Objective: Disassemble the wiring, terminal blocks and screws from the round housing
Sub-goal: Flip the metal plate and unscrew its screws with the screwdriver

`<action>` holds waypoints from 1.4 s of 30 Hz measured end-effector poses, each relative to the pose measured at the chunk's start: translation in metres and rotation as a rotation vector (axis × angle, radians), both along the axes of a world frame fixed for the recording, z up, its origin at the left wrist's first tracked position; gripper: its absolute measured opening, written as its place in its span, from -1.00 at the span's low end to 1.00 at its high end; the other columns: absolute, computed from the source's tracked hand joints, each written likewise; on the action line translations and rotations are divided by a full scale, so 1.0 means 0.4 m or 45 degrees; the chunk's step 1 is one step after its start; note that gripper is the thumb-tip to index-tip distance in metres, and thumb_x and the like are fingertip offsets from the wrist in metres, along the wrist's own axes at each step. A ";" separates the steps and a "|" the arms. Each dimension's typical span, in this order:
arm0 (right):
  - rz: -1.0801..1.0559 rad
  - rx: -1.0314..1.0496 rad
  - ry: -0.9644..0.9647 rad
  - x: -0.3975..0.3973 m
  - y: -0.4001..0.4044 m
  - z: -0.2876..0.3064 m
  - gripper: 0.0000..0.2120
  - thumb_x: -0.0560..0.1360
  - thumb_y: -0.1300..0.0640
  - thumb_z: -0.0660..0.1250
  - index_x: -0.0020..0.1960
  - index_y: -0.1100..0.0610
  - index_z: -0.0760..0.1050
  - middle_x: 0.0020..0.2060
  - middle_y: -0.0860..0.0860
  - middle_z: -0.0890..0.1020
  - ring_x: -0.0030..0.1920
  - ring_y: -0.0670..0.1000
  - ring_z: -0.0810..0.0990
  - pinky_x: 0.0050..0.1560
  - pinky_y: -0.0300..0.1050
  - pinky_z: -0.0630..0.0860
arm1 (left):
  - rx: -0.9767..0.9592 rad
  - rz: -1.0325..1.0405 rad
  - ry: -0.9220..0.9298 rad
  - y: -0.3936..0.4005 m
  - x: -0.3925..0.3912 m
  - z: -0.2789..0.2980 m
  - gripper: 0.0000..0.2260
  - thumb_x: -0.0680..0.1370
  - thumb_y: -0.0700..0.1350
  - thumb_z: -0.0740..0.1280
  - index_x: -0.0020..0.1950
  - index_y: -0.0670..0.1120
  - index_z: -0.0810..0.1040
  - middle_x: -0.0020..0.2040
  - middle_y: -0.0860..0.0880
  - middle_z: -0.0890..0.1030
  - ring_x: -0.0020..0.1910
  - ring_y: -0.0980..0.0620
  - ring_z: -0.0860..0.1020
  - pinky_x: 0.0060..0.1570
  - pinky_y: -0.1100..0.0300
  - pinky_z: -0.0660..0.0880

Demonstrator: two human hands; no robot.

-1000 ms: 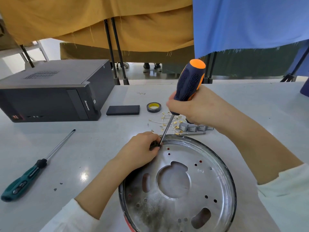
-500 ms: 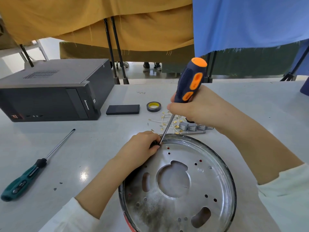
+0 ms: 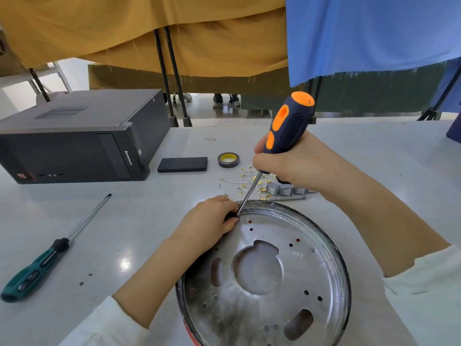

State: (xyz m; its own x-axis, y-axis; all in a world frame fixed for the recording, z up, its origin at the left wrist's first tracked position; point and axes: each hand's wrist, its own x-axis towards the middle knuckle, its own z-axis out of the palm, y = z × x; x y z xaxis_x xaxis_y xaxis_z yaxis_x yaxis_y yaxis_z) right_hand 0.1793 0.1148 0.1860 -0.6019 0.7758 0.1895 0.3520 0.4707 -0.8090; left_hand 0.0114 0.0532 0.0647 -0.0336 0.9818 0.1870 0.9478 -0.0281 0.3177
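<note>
On shiny round housing (image 3: 287,283), left hand (image 3: 209,221) pinches black part; right hand (image 3: 287,166) grips screwdriver (image 3: 287,128) (knurled rubber).

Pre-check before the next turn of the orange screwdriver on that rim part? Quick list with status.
1. Right hand grips the orange screwdriver: ok.
2. Tip at the small black part on the housing rim: ok.
3. Tip seated in a screw head: cannot tell, left hand hides it.
4. Left hand pinches the black part: ok.
5. Left fingertips away from the tip: not ok, right beside it.
6. Removed wires and grey blocks lie outside the housing: ok.
</note>
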 end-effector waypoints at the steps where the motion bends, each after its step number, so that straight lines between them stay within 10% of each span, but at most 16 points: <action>1: 0.016 -0.036 0.016 0.002 -0.001 0.000 -0.72 0.37 0.17 0.36 -0.03 0.35 0.45 -0.39 0.04 0.39 -0.42 -0.07 0.29 -0.45 -0.26 0.30 | 0.001 0.004 -0.002 0.000 0.000 0.000 -0.88 0.59 -0.07 0.28 0.07 -0.04 0.56 0.07 0.02 0.55 0.02 -0.03 0.53 -0.01 0.16 0.43; 10: 0.020 0.048 -0.118 0.006 0.009 -0.006 -0.54 0.40 -0.14 0.39 -0.09 0.29 0.46 -0.35 0.17 0.41 -0.42 -0.09 0.34 -0.33 -0.17 0.38 | -0.015 -0.002 -0.030 0.001 -0.001 0.003 -0.89 0.56 -0.10 0.31 0.04 -0.07 0.57 0.03 0.00 0.56 -0.01 -0.04 0.53 0.01 0.12 0.45; 21: 0.040 -0.156 0.029 0.013 0.009 -0.014 -0.82 0.34 0.16 0.37 -0.10 0.22 0.50 -0.50 -0.13 0.44 -0.46 -0.12 0.32 -0.56 -0.32 0.30 | -0.047 0.035 0.077 0.002 0.008 0.006 -0.92 0.57 -0.08 0.28 -0.03 -0.07 0.51 0.04 0.00 0.50 -0.03 -0.08 0.52 -0.03 0.07 0.47; 32: -0.002 0.053 0.075 0.012 0.006 -0.013 -0.73 0.40 0.07 0.41 -0.07 0.28 0.53 -0.33 0.19 0.51 -0.40 -0.08 0.38 -0.29 -0.12 0.41 | -0.087 0.083 0.172 0.009 0.011 0.005 -0.82 0.57 -0.01 0.27 0.01 -0.11 0.51 0.10 0.00 0.48 -0.02 -0.10 0.54 -0.06 0.08 0.46; 42: -0.120 0.234 0.189 0.008 0.002 -0.025 -0.72 0.45 0.11 0.39 -0.19 0.33 0.45 -0.51 0.00 0.40 -0.48 -0.09 0.33 -0.48 -0.26 0.29 | -0.141 0.141 0.335 0.014 0.023 0.002 -0.80 0.61 -0.02 0.19 0.03 -0.15 0.43 0.11 -0.08 0.41 -0.05 -0.18 0.53 -0.24 0.11 0.29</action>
State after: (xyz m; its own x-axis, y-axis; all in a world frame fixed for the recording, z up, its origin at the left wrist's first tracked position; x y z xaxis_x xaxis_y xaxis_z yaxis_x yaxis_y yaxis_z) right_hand 0.1825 0.1155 0.1761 -0.4833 0.7718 0.4133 0.2850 0.5851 -0.7593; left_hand 0.0205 0.0589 0.0654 -0.1059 0.9898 0.0951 0.9933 0.1008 0.0563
